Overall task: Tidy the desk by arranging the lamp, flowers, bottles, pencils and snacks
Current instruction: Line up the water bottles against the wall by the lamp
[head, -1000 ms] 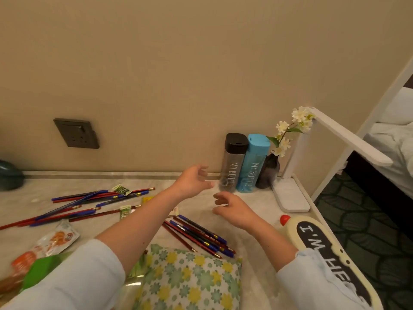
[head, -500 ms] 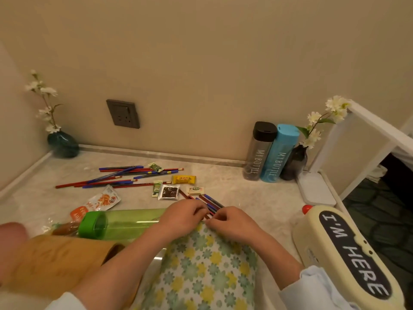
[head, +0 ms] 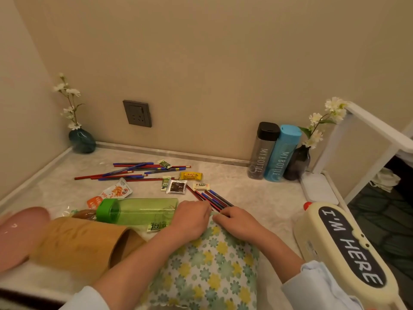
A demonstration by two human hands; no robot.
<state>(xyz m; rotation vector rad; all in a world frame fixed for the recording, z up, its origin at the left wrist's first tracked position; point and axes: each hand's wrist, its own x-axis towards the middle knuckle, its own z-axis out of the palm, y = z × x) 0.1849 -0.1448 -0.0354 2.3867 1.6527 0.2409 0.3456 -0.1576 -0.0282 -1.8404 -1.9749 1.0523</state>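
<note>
"MY BOTTLE" printed down clear bottle (head: 262, 153) and blue bottle (head: 281, 155). "I'M HERE" in white on cream box (head: 348, 245). Snack wrapper print unreadable.

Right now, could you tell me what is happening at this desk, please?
A person is tidying a marble desk. Both hands, the left hand and right hand, rest at the top edge of a floral pouch, beside a small bunch of pencils. More pencils and snack packets lie scattered behind. Two bottles stand upright by the wall; a green bottle lies on its side.

Dim, warm, even light with soft shadows; wide-angle bending at edges.
</note>
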